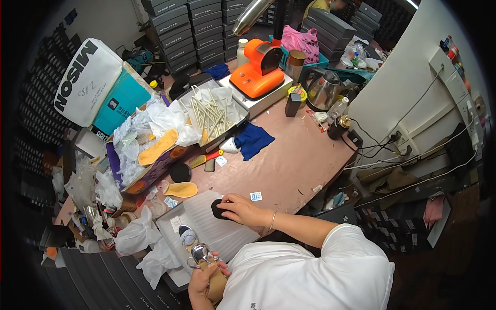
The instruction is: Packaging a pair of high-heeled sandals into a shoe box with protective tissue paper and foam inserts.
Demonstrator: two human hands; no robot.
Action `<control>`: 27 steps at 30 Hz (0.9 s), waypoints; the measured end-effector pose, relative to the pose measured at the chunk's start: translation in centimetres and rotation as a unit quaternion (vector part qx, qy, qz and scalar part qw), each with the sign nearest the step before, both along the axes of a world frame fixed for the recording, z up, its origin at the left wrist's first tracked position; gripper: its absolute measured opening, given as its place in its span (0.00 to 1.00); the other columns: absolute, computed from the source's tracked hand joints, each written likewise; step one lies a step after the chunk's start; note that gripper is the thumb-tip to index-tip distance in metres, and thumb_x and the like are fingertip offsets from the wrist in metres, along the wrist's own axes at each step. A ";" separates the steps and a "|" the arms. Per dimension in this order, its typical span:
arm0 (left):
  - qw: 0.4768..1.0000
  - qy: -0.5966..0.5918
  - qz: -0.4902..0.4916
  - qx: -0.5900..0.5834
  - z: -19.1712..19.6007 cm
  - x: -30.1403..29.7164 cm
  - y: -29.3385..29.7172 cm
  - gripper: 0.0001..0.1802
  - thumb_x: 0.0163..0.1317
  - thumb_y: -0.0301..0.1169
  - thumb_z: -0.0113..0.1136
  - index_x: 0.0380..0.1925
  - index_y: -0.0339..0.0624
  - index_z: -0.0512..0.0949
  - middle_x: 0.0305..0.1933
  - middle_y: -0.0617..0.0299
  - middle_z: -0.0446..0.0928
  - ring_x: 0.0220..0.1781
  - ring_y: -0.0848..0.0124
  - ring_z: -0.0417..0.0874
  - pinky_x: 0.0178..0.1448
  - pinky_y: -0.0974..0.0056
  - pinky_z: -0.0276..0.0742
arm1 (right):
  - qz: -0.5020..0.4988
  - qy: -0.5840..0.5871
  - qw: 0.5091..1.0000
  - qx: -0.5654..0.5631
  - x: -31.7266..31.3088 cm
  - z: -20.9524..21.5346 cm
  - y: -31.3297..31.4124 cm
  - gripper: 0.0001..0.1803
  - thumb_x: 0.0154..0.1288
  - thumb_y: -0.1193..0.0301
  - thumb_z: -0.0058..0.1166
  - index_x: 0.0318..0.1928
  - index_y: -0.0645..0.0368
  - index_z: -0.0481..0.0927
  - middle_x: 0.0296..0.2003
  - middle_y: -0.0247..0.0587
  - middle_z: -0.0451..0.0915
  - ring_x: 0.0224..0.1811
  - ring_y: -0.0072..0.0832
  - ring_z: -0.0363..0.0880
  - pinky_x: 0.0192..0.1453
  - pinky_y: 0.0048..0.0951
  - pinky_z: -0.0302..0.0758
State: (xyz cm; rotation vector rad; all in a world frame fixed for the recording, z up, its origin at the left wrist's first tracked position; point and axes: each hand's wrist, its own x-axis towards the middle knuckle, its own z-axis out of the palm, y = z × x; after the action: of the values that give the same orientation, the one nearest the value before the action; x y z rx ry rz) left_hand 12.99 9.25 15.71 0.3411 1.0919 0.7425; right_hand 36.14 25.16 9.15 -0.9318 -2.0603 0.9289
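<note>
Low in the frame, the left hand (202, 281) grips a glossy silver shoe (201, 254); the right hand (238, 209) fingers (223, 204) pinch a soft black oval pad (217, 209) over white ribbed paper (217, 227) on the pinkish bench (289, 165).

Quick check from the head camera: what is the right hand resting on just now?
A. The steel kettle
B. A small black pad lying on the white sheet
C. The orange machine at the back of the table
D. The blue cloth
B: the right hand has its fingers on the small black pad that lies on the white sheet, well apart from the machine, cloth and kettle.
</note>
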 end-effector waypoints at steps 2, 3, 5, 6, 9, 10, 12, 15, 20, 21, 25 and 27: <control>1.000 0.008 0.000 0.000 0.2 0.1 0.1 0.27 0.60 0.34 0.61 0.56 0.38 0.64 0.35 0.50 0.78 0.33 0.59 0.84 0.36 0.59 0.81 | 0.001 0.003 1.000 -0.004 -0.1 -0.1 0.0 0.14 0.60 0.70 0.59 0.46 0.62 0.80 0.43 0.46 0.74 0.47 0.43 0.74 0.52 0.36 0.72; 1.000 0.010 -0.001 0.000 0.2 0.1 0.2 0.27 0.59 0.34 0.61 0.56 0.38 0.64 0.35 0.50 0.78 0.33 0.59 0.84 0.36 0.59 0.81 | 0.002 0.005 1.000 -0.007 -0.2 -0.2 0.0 0.14 0.60 0.70 0.59 0.46 0.62 0.80 0.43 0.46 0.74 0.47 0.43 0.74 0.52 0.36 0.72; 1.000 0.005 -0.001 -0.002 0.1 -0.1 0.1 0.27 0.60 0.33 0.60 0.57 0.37 0.64 0.36 0.50 0.78 0.34 0.58 0.84 0.38 0.58 0.81 | 0.000 -0.001 1.000 -0.004 -0.2 -0.2 0.1 0.14 0.60 0.70 0.59 0.46 0.62 0.80 0.43 0.46 0.74 0.47 0.42 0.74 0.52 0.36 0.72; 1.000 -0.003 0.000 -0.004 0.1 -0.2 0.1 0.27 0.61 0.31 0.59 0.58 0.36 0.64 0.37 0.50 0.78 0.35 0.58 0.84 0.39 0.58 0.81 | -0.001 -0.003 1.000 -0.002 -0.2 -0.3 0.1 0.14 0.60 0.70 0.59 0.46 0.62 0.80 0.43 0.46 0.74 0.47 0.42 0.74 0.52 0.36 0.72; 1.000 -0.013 0.002 -0.009 0.2 -0.2 0.1 0.26 0.62 0.30 0.58 0.58 0.35 0.63 0.38 0.49 0.78 0.36 0.58 0.84 0.41 0.57 0.81 | 0.004 -0.005 1.000 -0.004 -0.2 -0.6 0.2 0.14 0.60 0.70 0.59 0.46 0.62 0.80 0.43 0.46 0.74 0.47 0.42 0.74 0.52 0.36 0.72; 1.000 -0.013 0.004 -0.011 0.2 -0.1 0.2 0.26 0.62 0.30 0.58 0.58 0.35 0.63 0.38 0.49 0.78 0.36 0.58 0.84 0.41 0.57 0.81 | 0.004 -0.007 1.000 -0.006 -0.2 -0.6 0.2 0.14 0.60 0.70 0.59 0.46 0.62 0.80 0.43 0.46 0.74 0.47 0.42 0.74 0.52 0.36 0.72; 1.000 0.004 0.001 -0.007 0.2 0.2 0.3 0.27 0.60 0.32 0.59 0.57 0.36 0.64 0.36 0.50 0.78 0.34 0.58 0.84 0.38 0.58 0.81 | 0.003 -0.010 1.000 -0.009 -0.1 -0.6 0.4 0.14 0.60 0.70 0.59 0.45 0.62 0.80 0.43 0.46 0.74 0.47 0.43 0.74 0.52 0.36 0.72; 1.000 0.015 -0.003 -0.001 0.1 0.4 0.6 0.27 0.60 0.34 0.60 0.56 0.36 0.64 0.36 0.49 0.79 0.33 0.59 0.84 0.37 0.59 0.81 | 0.004 -0.013 1.000 -0.008 0.0 -0.6 0.6 0.14 0.60 0.70 0.59 0.45 0.62 0.80 0.43 0.46 0.74 0.47 0.43 0.74 0.52 0.37 0.72; 1.000 0.005 -0.016 0.001 0.0 0.1 0.7 0.26 0.61 0.32 0.59 0.57 0.35 0.64 0.36 0.50 0.78 0.34 0.61 0.84 0.39 0.61 0.80 | 0.005 -0.024 0.999 -0.022 -0.3 -0.6 0.7 0.15 0.60 0.69 0.59 0.46 0.62 0.80 0.44 0.47 0.75 0.47 0.44 0.75 0.52 0.37 0.72; 1.000 0.008 -0.028 0.001 0.0 0.2 1.0 0.25 0.62 0.32 0.58 0.57 0.35 0.64 0.36 0.51 0.78 0.34 0.61 0.84 0.39 0.62 0.80 | 0.005 -0.027 0.999 -0.026 -0.2 -0.7 0.8 0.15 0.60 0.69 0.59 0.46 0.62 0.80 0.44 0.47 0.75 0.47 0.44 0.75 0.52 0.37 0.72; 0.999 0.008 -0.040 -0.007 0.2 -0.2 1.1 0.22 0.65 0.30 0.57 0.57 0.36 0.66 0.38 0.54 0.78 0.35 0.65 0.83 0.41 0.64 0.80 | 0.006 -0.004 0.999 -0.050 -0.7 -0.4 0.8 0.15 0.59 0.72 0.60 0.47 0.63 0.80 0.44 0.48 0.76 0.47 0.43 0.76 0.50 0.36 0.73; 0.999 0.006 -0.039 -0.005 0.5 -0.5 0.8 0.24 0.64 0.31 0.58 0.58 0.36 0.66 0.40 0.53 0.78 0.37 0.67 0.83 0.43 0.65 0.79 | 0.012 -0.004 0.999 -0.047 -1.1 0.1 0.9 0.15 0.59 0.73 0.60 0.48 0.63 0.80 0.44 0.49 0.75 0.45 0.43 0.76 0.50 0.35 0.74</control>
State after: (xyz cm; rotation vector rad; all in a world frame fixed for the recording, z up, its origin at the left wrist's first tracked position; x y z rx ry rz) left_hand 12.51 10.06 16.16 0.3777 1.0875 0.6659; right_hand 35.01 26.10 9.21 -0.9630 -2.0541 1.0436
